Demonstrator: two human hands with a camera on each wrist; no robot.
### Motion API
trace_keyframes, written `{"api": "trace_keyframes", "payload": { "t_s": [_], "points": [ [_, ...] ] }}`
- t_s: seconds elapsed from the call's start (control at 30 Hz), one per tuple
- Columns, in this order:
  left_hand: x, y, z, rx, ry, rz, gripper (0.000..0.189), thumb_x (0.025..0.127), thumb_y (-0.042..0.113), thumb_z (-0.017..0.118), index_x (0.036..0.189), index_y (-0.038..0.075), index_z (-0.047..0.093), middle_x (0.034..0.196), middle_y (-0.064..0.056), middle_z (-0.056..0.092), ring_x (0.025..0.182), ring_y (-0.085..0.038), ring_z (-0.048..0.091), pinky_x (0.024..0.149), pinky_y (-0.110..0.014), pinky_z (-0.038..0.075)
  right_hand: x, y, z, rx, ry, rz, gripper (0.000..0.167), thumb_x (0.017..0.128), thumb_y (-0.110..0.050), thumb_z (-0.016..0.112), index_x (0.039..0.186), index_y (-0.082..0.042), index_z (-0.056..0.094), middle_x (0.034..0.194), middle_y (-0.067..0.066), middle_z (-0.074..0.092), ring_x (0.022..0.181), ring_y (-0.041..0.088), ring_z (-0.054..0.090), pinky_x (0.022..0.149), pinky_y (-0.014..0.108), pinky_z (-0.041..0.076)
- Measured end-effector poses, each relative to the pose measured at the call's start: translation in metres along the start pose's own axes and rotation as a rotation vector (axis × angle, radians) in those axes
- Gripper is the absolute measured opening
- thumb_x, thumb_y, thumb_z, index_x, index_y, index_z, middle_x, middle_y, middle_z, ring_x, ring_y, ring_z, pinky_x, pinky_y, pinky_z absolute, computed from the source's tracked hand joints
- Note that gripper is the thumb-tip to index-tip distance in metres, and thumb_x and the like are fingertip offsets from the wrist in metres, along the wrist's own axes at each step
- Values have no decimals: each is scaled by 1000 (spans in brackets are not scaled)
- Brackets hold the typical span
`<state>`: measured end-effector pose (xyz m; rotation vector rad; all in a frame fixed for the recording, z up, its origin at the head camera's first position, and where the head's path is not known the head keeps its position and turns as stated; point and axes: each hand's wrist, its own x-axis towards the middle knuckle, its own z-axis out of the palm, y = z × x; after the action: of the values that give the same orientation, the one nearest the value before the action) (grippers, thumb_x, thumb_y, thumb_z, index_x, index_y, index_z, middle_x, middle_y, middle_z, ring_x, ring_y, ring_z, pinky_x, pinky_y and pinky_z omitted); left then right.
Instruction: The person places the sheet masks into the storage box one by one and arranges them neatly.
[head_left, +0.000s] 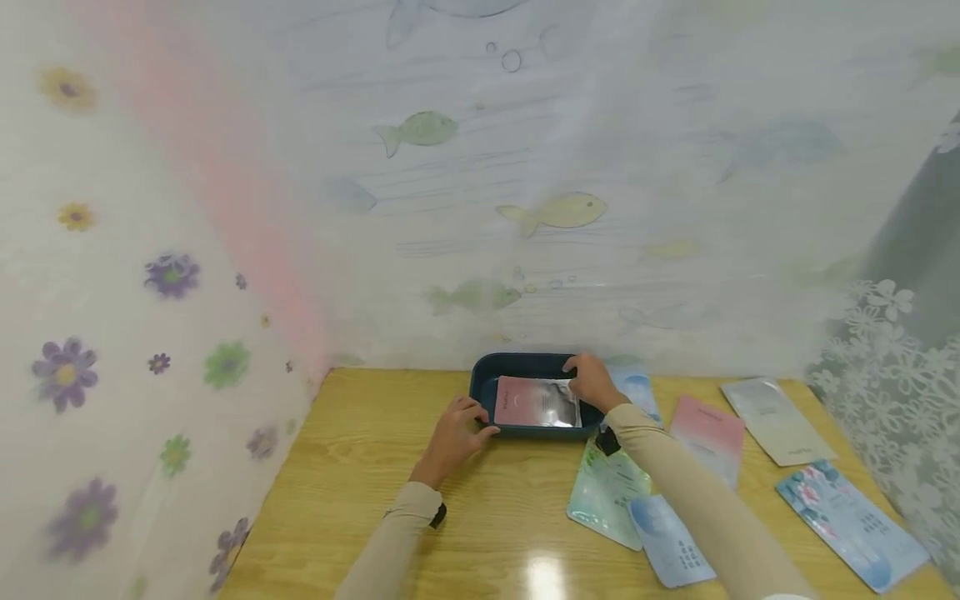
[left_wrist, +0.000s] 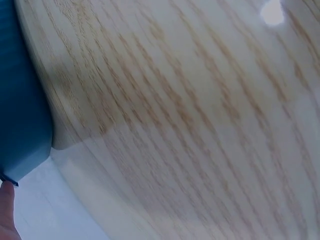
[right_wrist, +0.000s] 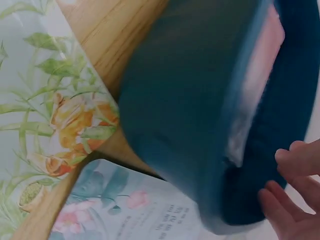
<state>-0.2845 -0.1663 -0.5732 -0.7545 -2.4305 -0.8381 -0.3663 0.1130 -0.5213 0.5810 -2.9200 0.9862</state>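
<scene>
A dark blue tray [head_left: 517, 362] stands at the back of the table. Inside it lies a pink and silver sachet [head_left: 534, 402], flat and glossy. My left hand [head_left: 452, 435] holds the tray's front left corner; the left wrist view shows only a fingertip [left_wrist: 7, 202] at the tray's edge [left_wrist: 25, 100]. At the back right corner my right hand [head_left: 595, 383] grips the rim, its fingers curving over the edge. In the right wrist view those fingers [right_wrist: 295, 162] are apart from the sachet [right_wrist: 255, 85].
Right of the tray lie several flat sachets: a green one [head_left: 603, 496], a blue one [head_left: 670, 542], a pink one [head_left: 708, 433], a silver one [head_left: 776, 421] and a flowered blue one [head_left: 855, 525]. Behind the wooden table [head_left: 360, 467] hangs a printed curtain [head_left: 465, 217].
</scene>
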Motion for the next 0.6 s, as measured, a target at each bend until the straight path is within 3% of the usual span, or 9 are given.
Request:
{"api": "trace_keyframes", "payload": {
  "t_s": [0.07,0.17,0.23,0.33,0.6],
  "points": [
    [0,1,-1,-4,0,0,20,74,21,82,78,10,66,84,2,56,83,-15,49,75,-30,48,0,-4,-3,19,9,-14,41,69,16,43,102,10,67,110,27,62,55,19,27,48,30,27],
    [1,1,-1,-4,3,12,20,75,21,82,78,9,66,85,1,57,84,-16,49,76,-30,48,-2,-8,-11,31,25,-61,39,68,14,45,98,8,69,104,24,65,60,22,45,51,32,37],
    [2,1,-1,-7,6,18,20,75,21,82,79,8,66,86,0,57,85,-17,50,76,-31,48,-5,-10,-16,34,25,-92,33,71,12,50,97,8,69,101,23,66,74,29,57,61,37,47],
    [3,0,0,0,9,20,21,75,21,82,79,7,67,87,0,58,85,-17,50,77,-31,48,-12,-15,-27,50,-5,-136,24,76,9,57,97,9,69,98,22,66,86,35,62,73,44,51],
    [0,-1,3,-6,46,20,23,72,20,84,77,8,64,84,1,58,82,-17,49,75,-32,48,-34,-20,-56,111,-114,-92,22,84,0,65,105,6,67,101,22,65,92,33,62,79,43,51]
  ]
}}
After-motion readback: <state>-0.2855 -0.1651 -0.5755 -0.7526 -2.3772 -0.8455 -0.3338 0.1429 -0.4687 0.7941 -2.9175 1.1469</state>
